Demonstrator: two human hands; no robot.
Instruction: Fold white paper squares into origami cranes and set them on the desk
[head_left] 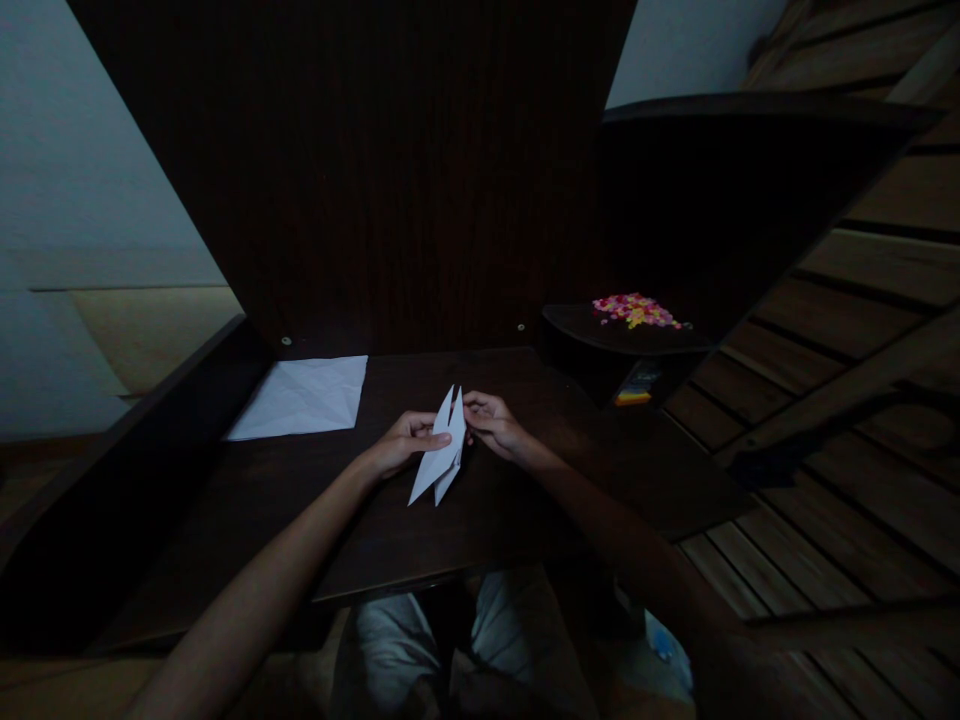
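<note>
Between my hands, over the dark desk, is a folded white paper (437, 462) with several long pointed flaps, like an origami piece. My left hand (405, 443) grips it from the left, the thumb lying flat across its front face and the other fingers behind. From the right, my right hand (495, 425) has its fingers curled at the paper's upper right edge, pinching there. The paper partly hides the fingertips of both hands. Two narrow points stick up at the top with a slit between them, and two points hang down toward me.
A creased white paper sheet (304, 398) lies at the back left of the desk (247, 530). On a small rounded corner shelf (570, 325) at the right rests a pile of pink, red and yellow bits (637, 310). A raised side panel (127, 440) borders the desk's left.
</note>
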